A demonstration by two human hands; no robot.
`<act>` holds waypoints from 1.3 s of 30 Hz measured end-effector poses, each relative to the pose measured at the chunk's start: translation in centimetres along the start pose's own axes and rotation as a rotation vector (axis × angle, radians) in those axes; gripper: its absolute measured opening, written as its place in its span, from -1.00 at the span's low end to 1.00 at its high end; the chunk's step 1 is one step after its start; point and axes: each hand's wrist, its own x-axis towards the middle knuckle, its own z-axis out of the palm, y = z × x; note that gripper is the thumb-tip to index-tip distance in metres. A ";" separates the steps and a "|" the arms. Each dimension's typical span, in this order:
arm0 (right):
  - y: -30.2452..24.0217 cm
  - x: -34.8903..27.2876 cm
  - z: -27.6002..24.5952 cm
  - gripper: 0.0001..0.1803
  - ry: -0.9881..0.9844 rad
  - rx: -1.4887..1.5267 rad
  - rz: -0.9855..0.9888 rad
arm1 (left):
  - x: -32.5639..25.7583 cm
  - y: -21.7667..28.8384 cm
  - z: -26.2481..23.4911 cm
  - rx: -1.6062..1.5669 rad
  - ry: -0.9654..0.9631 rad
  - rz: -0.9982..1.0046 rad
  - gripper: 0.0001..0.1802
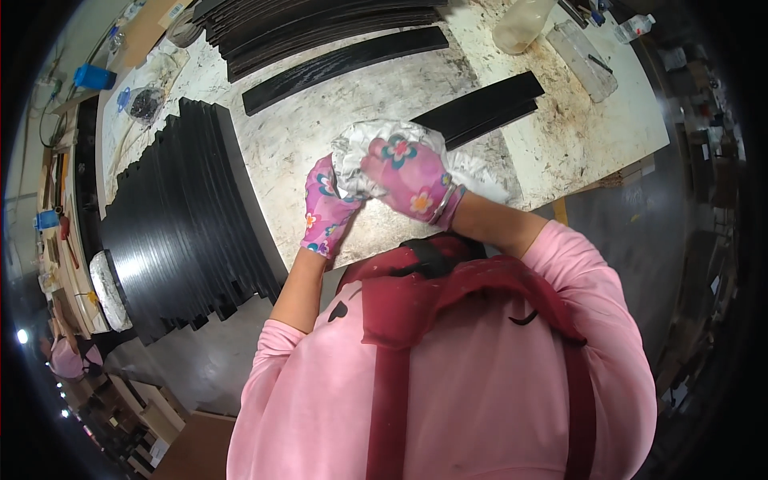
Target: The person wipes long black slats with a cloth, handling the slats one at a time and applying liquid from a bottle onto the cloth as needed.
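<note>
Both my hands wear pink flowered gloves and meet over the near edge of a stained white worktable [560,136]. My left hand [324,210] grips the lower side of a crumpled grey-white cloth [376,140]. My right hand [408,178] is closed over the same cloth from above. More of the cloth trails to the right beneath my right wrist. A pair of short black strips [488,104] lies just beyond the cloth.
A large fanned stack of black planks [184,224] fills the table's left side. More black strips [320,32] lie at the far edge. Plastic bottles [524,24] stand at the far right. A wrapped pad [108,292] sits at the left.
</note>
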 end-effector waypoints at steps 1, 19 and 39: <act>0.7 -0.3 0.2 -0.73 0.092 0.094 -0.006 | 0.1 0.1 0.3 -0.024 -0.017 -0.009 -0.34; 9.5 -2.1 -2.9 -0.65 0.013 -0.043 0.544 | 0.6 0.7 0.7 0.294 0.108 0.347 -0.35; 5.4 -2.4 -0.8 -0.76 0.159 -0.052 0.309 | 0.0 0.9 0.7 0.063 0.019 0.134 -0.27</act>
